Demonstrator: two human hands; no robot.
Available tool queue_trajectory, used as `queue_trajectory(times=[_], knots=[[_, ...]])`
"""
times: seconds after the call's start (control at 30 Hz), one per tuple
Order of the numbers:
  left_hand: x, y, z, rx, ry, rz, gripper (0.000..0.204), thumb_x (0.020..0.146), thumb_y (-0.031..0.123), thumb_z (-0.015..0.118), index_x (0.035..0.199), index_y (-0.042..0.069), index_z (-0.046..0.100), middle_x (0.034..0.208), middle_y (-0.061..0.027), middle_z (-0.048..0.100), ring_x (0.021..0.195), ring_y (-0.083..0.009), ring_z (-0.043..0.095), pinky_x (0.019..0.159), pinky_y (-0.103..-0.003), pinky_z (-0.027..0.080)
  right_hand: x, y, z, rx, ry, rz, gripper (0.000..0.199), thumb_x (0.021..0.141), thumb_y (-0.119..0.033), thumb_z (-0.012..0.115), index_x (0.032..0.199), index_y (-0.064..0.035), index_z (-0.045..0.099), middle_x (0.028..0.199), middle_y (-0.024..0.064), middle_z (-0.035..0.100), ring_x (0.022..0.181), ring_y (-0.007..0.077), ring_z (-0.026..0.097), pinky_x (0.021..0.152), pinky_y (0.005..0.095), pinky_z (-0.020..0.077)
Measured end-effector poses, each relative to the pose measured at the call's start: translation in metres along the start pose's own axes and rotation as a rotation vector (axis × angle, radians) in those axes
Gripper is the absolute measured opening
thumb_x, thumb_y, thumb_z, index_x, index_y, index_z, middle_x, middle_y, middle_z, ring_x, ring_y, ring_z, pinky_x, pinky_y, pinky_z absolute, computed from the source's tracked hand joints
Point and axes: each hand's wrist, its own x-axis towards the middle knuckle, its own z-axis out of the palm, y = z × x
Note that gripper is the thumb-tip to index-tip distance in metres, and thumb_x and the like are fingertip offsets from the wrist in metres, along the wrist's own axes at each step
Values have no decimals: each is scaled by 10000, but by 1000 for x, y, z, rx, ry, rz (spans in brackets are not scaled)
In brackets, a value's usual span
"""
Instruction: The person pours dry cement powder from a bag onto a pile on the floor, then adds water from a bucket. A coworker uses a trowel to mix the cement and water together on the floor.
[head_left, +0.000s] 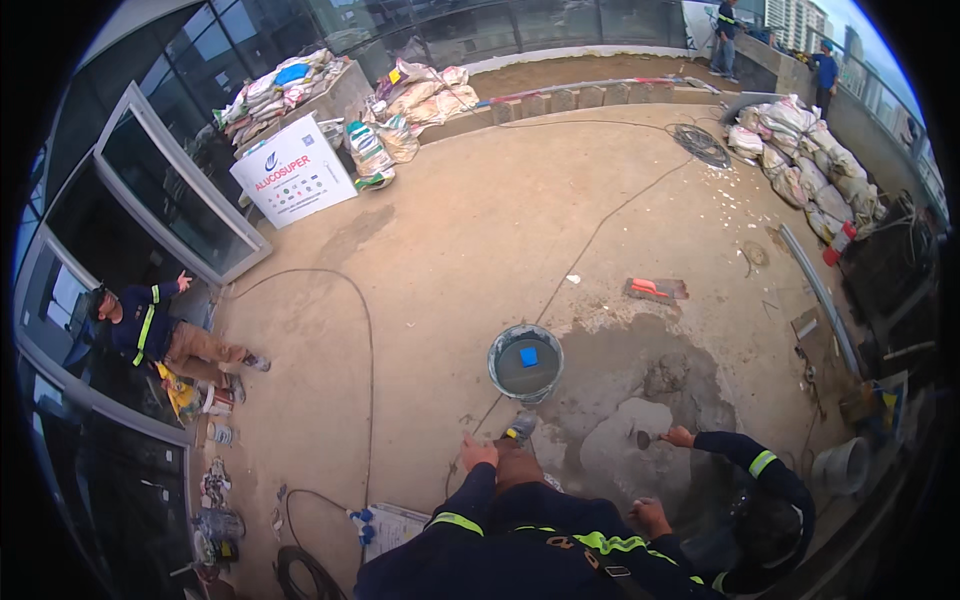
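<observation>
1. and here's the left hand (478, 452), out over the person's thigh, fingers partly curled with one poking forward; whether anything sits inside it, i cannot tell.
2. down at its 4 o'clock, the right hand (651, 516) is drawn in narrow, fingers bent, and its grip is too small to read.
3. at the left hand's 1 o'clock stands the bucket (496, 374), loaded with grey mix (520, 382), a blue piece (528, 357) lying on top!
4. straight up at the right hand's 12 o'clock spreads the wet cement (620, 455) on the floor (450, 230), paler in its middle.
5. in from 3 o'clock comes a co-worker's hand (680, 437), holding a small trowel (644, 439) over that pale part.
6. at the bucket's 2 o'clock, an orange-handled float (654, 289) lies on the floor, nobody's hand on it.
7. way over at the bucket's 9 o'clock, another person (165, 335) is by the glass door (175, 185), one arm out.
</observation>
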Motion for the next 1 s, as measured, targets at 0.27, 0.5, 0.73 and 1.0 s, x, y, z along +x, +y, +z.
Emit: queue_trajectory(times=[0.27,0.5,0.73,1.0], knots=[[-14,-42,-17,-23,88,-193,692,840,292,673,1445,81,413,1299,-225,550,1220,-387,523,1019,-481,442,48,-35,-7,-273,-242,-172,238,949,-152,561,1056,52,620,839,128,671,722,233,670,619,371,540],[-35,-80,-30,12,110,-371,674,831,273,679,1427,72,435,1318,-225,549,1231,-392,524,1018,-476,448,91,-73,0,-69,-226,-134,299,954,-140,576,1159,77,589,887,146,653,727,246,662,624,368,552],[-23,-73,-21,39,76,-247,718,826,260,688,1445,33,403,1280,-244,575,1212,-409,533,1018,-485,446,72,-95,14,-150,-252,-167,380,955,-183,570,1244,63,577,905,147,677,760,233,690,645,333,562],[19,-69,7,36,12,-108,666,804,150,709,1377,-36,425,1253,-301,535,1183,-456,528,1031,-486,429,69,-79,34,-178,-84,17,269,967,-224,574,1076,0,675,900,93,694,764,199,695,680,337,567]])
